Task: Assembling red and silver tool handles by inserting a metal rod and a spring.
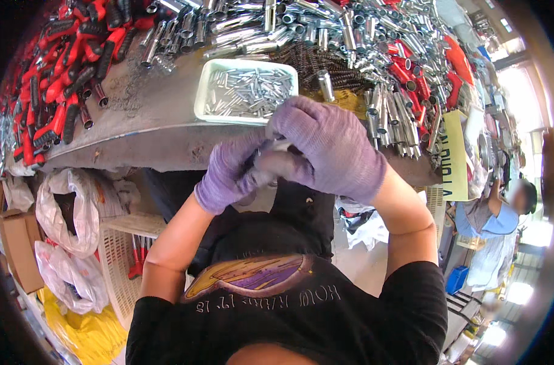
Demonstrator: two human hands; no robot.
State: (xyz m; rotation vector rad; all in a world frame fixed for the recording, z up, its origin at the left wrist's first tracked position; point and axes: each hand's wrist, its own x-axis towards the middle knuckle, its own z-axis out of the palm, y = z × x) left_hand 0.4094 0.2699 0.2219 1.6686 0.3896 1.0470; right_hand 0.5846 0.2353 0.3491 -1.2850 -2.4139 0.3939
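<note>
Both my hands wear purple knit gloves and meet just in front of the table's near edge. My left hand (229, 173) has its fingers curled around a small shiny metal part (281, 146), mostly hidden between the gloves. From the other side my right hand (329, 146) closes over the same part, thumb and fingers pinched together. Just beyond the hands stands a white tray (200, 104) of small metal pins (252, 88). A short metal tube (325, 85) is upright to the right of the tray, beside dark coil springs (350, 77).
Red-and-black handles (61, 73) are heaped at the table's left. Chrome tubes (246, 33) pile along the back, with red parts (405, 73) to the right. Plastic bags (67, 213) and a cream crate (116, 261) stand below left. Another person (493, 213) is at far right.
</note>
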